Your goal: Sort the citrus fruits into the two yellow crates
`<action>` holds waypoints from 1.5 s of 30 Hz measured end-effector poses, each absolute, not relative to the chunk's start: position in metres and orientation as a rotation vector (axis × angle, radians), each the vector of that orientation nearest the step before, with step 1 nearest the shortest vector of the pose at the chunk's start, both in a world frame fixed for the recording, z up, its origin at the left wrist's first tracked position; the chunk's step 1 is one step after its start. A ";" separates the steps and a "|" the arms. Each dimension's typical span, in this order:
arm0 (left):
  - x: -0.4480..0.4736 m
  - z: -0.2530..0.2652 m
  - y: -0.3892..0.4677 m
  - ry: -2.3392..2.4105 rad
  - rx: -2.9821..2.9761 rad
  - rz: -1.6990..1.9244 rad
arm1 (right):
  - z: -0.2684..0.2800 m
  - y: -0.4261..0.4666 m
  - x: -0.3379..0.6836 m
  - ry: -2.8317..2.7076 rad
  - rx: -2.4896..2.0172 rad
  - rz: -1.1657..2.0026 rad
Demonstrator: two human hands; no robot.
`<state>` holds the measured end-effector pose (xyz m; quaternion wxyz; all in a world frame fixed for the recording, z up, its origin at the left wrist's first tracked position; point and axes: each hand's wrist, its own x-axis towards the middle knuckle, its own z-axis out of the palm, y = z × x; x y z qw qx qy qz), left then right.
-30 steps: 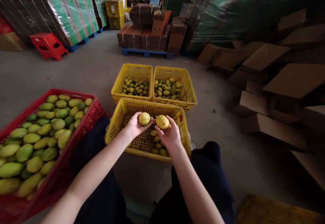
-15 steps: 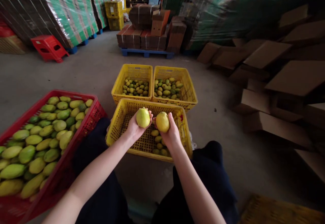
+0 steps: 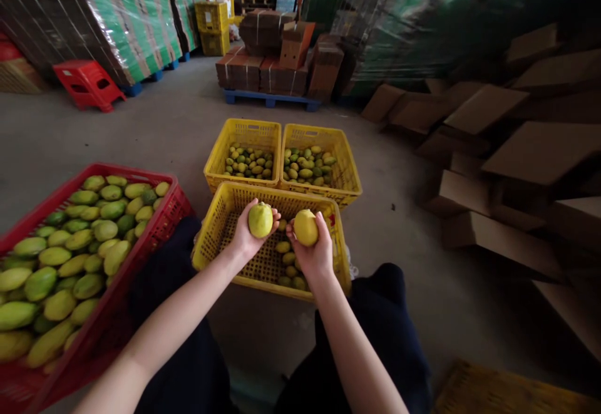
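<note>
- Red crate (image 3: pixel 174 208), lower left of the frame: filled with green and yellow lemons.
- Yellow crate (image 3: pixel 211 229), centre: a few lemons at its right side, below the hands.
- Left hand (image 3: pixel 245 237) and right hand (image 3: pixel 320 256), centre: near each other but apart, each closed around one fruit.
- Green-yellow lemon (image 3: pixel 260 220), in the left hand: likely light and firm; support at the widest girth (its knobbed end points up).
- Yellow lemon (image 3: pixel 305 228), in the right hand: smooth rind, possibly slippery if wet; cradle in curved fingers, thumb alongside, avoiding bruising pressure.
</note>
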<state>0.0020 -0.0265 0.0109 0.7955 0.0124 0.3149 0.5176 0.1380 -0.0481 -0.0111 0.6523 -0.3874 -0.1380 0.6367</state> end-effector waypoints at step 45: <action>-0.002 0.009 -0.023 0.741 0.107 1.101 | -0.021 -0.042 0.127 -0.338 -0.831 1.530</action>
